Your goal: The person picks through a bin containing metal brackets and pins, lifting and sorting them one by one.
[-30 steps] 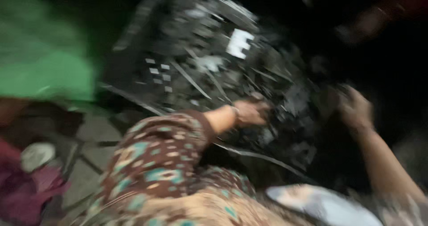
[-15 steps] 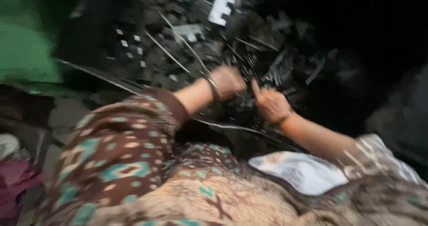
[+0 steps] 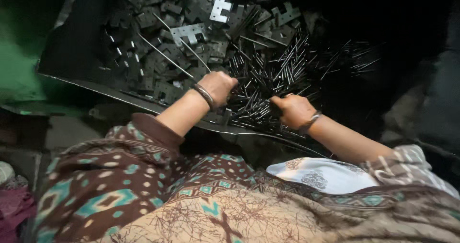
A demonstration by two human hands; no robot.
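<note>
A dark sheet (image 3: 76,56) on the ground carries a heap of flat metal hinge plates (image 3: 187,32) at the back left and a pile of thin metal pins (image 3: 282,70) to the right. My left hand (image 3: 218,87), with a bangle on its wrist, is closed down in the pins at the edge of the plates. My right hand (image 3: 292,109), also wearing a bangle, is curled over pins at the near side of the pile. What lies inside either fist is hidden. Patterned sleeves and a patterned lap fill the foreground.
A few long thin metal rods (image 3: 165,56) lie across the hinge plates. A green surface (image 3: 19,65) stands at the left. Pink cloth (image 3: 14,207) lies at the lower left corner. The right side is dark.
The view has steadied and shifted so the sheet sits higher and centred. My right hand came in from the right to the pin pile. My left hand stayed near the plates' edge.
</note>
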